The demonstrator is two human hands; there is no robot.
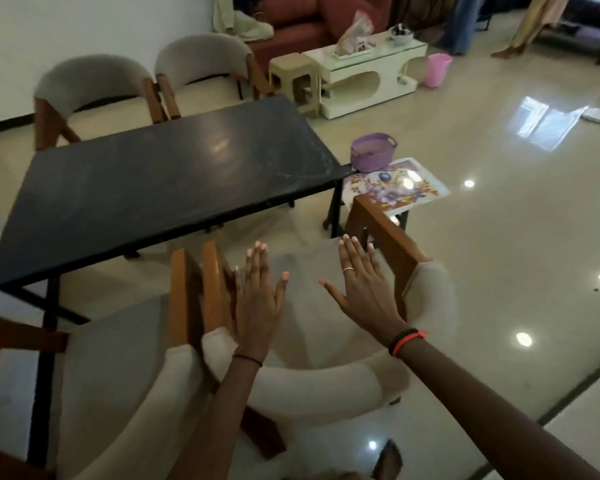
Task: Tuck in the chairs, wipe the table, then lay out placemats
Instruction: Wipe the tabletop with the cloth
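A black rectangular table [160, 181] stands in the middle. Two beige chairs with wooden arms sit pulled back on my side: one directly below my hands [326, 386] and one at the lower left [111, 382]. Two more chairs, the far left chair [90, 81] and the far right chair [201, 57], stand apart from the table's far edge. My left hand [258, 299] and my right hand [361, 285] hover flat above the near chair's seat, fingers spread, holding nothing. Floral placemats [395, 188] lie on a small stool at the table's right end, beside a purple basket [373, 152].
A cream low console [364, 74] and a beige plastic stool [291, 77] stand beyond the table. A pink bin [437, 69] sits on the glossy tiled floor to the right. A red sofa [302, 26] is at the back. A person's legs [534, 26] show at the top right.
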